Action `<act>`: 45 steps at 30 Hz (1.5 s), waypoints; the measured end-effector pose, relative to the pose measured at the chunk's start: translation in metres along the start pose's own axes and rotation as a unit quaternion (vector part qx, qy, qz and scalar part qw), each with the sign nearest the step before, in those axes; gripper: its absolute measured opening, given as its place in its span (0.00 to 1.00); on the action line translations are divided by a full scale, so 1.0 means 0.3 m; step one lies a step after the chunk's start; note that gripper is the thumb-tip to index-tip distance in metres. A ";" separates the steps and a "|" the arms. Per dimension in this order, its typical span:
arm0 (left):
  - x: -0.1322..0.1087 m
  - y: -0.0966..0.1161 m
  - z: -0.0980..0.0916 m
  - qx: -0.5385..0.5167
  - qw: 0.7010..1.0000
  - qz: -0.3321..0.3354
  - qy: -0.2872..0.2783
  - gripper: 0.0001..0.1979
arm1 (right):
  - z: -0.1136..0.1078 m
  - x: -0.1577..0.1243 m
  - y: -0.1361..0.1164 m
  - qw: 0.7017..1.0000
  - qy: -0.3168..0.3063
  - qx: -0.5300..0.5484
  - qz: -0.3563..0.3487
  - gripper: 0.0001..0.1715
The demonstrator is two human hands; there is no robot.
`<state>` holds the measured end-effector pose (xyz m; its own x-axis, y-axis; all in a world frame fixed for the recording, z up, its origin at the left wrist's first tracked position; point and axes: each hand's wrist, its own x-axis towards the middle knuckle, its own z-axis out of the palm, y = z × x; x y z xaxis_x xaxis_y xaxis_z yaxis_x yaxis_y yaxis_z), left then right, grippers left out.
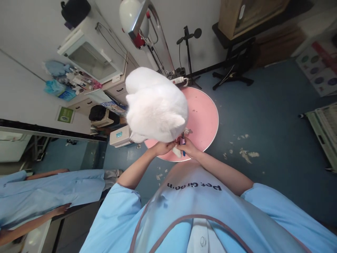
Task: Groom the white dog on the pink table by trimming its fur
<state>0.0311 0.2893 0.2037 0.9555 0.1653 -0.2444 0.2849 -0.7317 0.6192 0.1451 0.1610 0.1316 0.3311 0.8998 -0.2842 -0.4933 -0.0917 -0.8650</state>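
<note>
A fluffy white dog point(155, 109) is on a round pink grooming table point(204, 116), its head nearest me. Below its head, my left hand point(165, 147) is closed around a white front paw point(177, 151), with the fingers partly hidden by fur. Close beside it, my right hand point(190, 149) grips a small tool with blue handles and a metal tip that looks like nail clippers point(183, 141). The two hands almost meet at the paw. Little tufts of fur point(188, 131) lie on the table near the tool.
A chrome-armed dryer point(134, 21) and a black stand point(188, 49) rise behind the table. Left are a white cabinet point(92, 59) and a pet carrier point(120, 136). Another person in blue point(52, 188) stands far left. Fur clumps point(249, 154) litter the floor; a wire cage point(323, 133) is right.
</note>
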 end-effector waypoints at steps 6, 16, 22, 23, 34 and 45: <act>-0.003 0.008 0.003 -0.007 0.999 0.017 0.040 0.13 | 0.017 0.011 0.023 0.997 -0.005 0.074 0.022 0.22; -0.003 0.020 -0.004 -0.020 0.997 0.015 0.066 0.11 | -0.082 -0.017 -0.066 0.937 0.001 -0.342 -0.075 0.19; 0.001 0.035 -0.009 0.019 0.998 -0.012 0.059 0.13 | -0.123 -0.079 -0.162 0.822 -0.085 -0.551 -0.111 0.05; 0.002 0.036 -0.010 0.022 0.998 -0.014 0.057 0.13 | -0.120 -0.079 -0.170 0.813 -0.091 -0.562 -0.118 0.05; -0.006 0.051 -0.037 0.024 0.999 0.004 0.043 0.11 | -0.086 -0.058 -0.237 0.786 -0.127 -0.592 -0.122 0.02; -0.018 0.047 -0.039 0.033 0.998 -0.005 0.044 0.10 | -0.050 -0.039 -0.276 0.745 -0.154 -0.632 -0.148 0.06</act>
<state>0.0310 0.2859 0.2225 0.9565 0.2287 -0.1813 0.2917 -0.7712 0.5659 0.1941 0.1518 0.2003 -0.0205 0.9978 -0.0636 0.7801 -0.0239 -0.6252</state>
